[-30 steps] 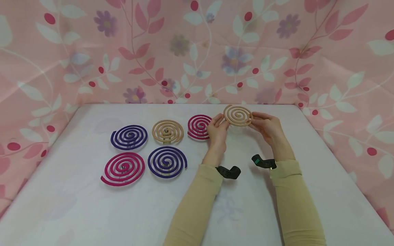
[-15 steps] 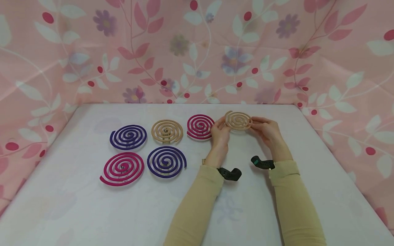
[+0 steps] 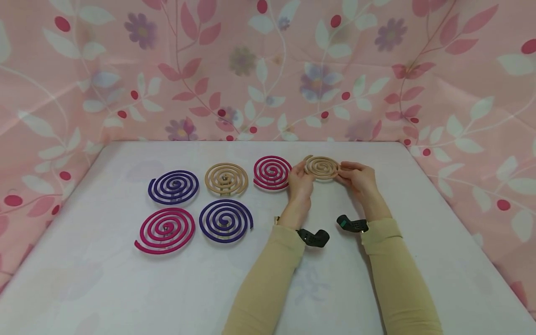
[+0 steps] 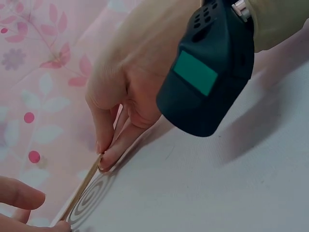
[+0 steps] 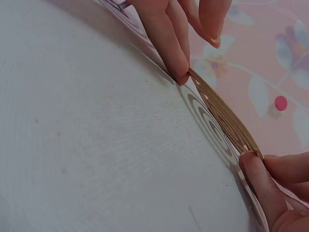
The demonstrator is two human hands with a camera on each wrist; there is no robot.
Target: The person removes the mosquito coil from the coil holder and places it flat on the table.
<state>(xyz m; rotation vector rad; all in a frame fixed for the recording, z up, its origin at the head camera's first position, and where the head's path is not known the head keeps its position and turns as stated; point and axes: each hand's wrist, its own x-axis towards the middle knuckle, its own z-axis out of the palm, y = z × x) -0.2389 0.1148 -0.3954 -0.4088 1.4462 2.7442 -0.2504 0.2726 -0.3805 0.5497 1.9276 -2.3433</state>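
A tan mosquito coil (image 3: 322, 168) is held between both hands over the far right part of the table, tilted slightly in the right wrist view. Its spiral shadow falls on the cloth just below it. My left hand (image 3: 300, 186) pinches the coil's left edge; in the left wrist view, the fingertips (image 4: 106, 162) meet the rim. The right hand (image 3: 361, 181) pinches the opposite edge between thumb and finger, as the right wrist view shows. Close to the left hand lies a magenta coil (image 3: 272, 172), its right edge by the fingers.
On the left half of the white table (image 3: 125, 293) are two dark purple coils (image 3: 173, 187), a second tan coil (image 3: 226, 178) and another magenta coil (image 3: 165, 230). Small metal stands show beneath several of them. A pink floral curtain (image 3: 268, 70) rises behind the table.
Both hands have lowered the tan coil toward the table, and it has gone from tipped toward the camera to nearly flat. The right hand has shifted slightly left. The other coils stay put.
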